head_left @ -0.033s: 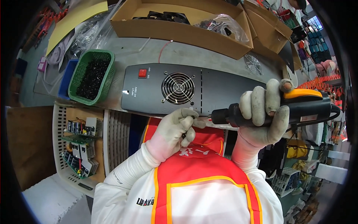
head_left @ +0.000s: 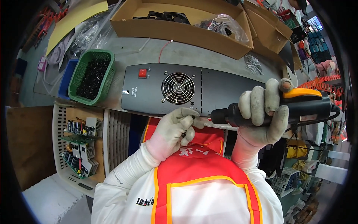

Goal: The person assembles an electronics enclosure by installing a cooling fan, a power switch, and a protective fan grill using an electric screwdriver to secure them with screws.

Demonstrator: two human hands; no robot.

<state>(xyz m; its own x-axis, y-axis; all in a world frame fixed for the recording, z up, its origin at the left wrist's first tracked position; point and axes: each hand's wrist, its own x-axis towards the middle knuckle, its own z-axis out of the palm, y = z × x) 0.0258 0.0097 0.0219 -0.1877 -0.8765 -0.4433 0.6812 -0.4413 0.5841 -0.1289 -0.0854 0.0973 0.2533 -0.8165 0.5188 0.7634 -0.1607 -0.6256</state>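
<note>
A grey bench [head_left: 179, 52] crosses the upper frame, crowded by cardboard boxes [head_left: 179, 22] above and a green basket [head_left: 91, 76] at upper left. The grey fan-vented case [head_left: 194, 91] lies at its near edge. The right hand [head_left: 263, 112] grips an electric screwdriver [head_left: 294, 108]; the left hand [head_left: 175, 128] pinches its bit tip.

I count one grey fan unit [head_left: 194, 91], one electric screwdriver [head_left: 283, 108], one green basket [head_left: 80, 91], two cardboard boxes [head_left: 179, 31], two gloved hands [head_left: 175, 130].
</note>
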